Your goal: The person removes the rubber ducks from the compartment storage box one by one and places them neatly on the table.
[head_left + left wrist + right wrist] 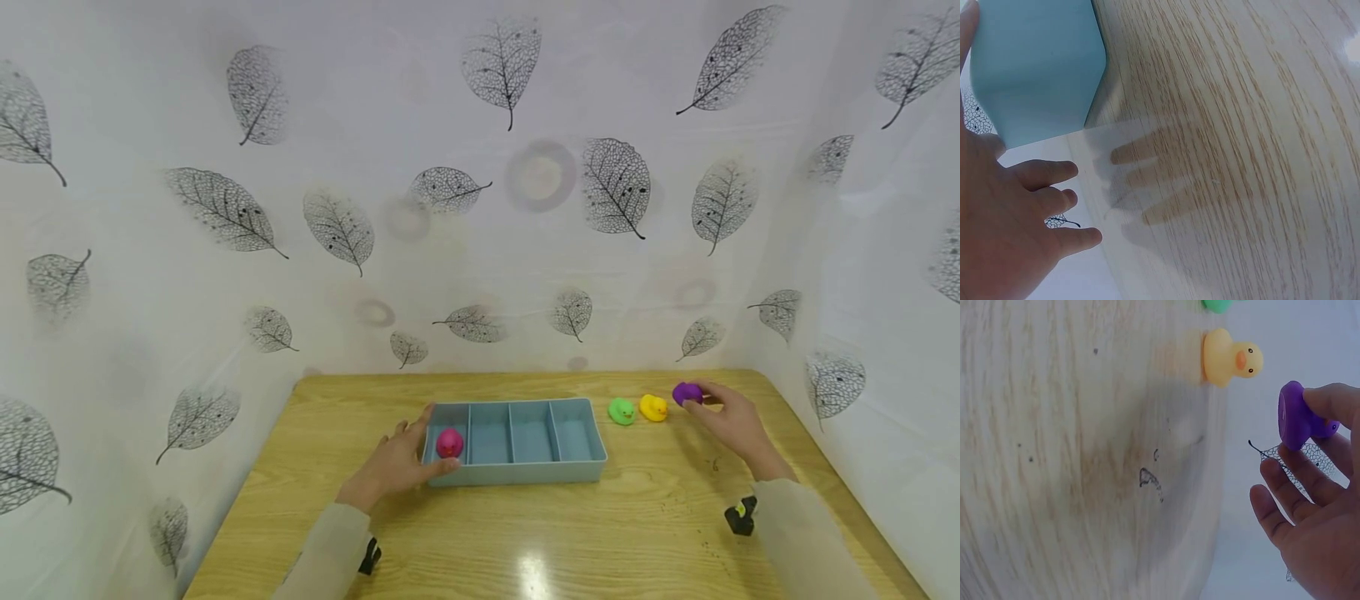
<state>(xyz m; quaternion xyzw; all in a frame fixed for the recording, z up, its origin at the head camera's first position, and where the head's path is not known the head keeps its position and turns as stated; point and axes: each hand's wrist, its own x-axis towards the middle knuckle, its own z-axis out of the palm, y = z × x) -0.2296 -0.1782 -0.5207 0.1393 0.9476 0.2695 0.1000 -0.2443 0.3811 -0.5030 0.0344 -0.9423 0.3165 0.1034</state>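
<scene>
My left hand (393,462) holds the left end of a blue-grey divided box (517,473), the thumb along its front wall and the index finger at the back left corner. In the left wrist view, the other fingers of the hand (1010,225) extend past the box's end wall (1038,81). A pink rubber duck (449,442) sits in the leftmost compartment. On the right, my right hand (731,421) pinches a purple rubber duck (1296,415) between thumb and fingers, off the table and tilted in the right wrist view.
A green rubber duck (621,412) and a yellow rubber duck (653,408) stand side by side just right of the box. Leaf-patterned white sheeting (480,250) surrounds the wooden table (540,533) at the back and sides.
</scene>
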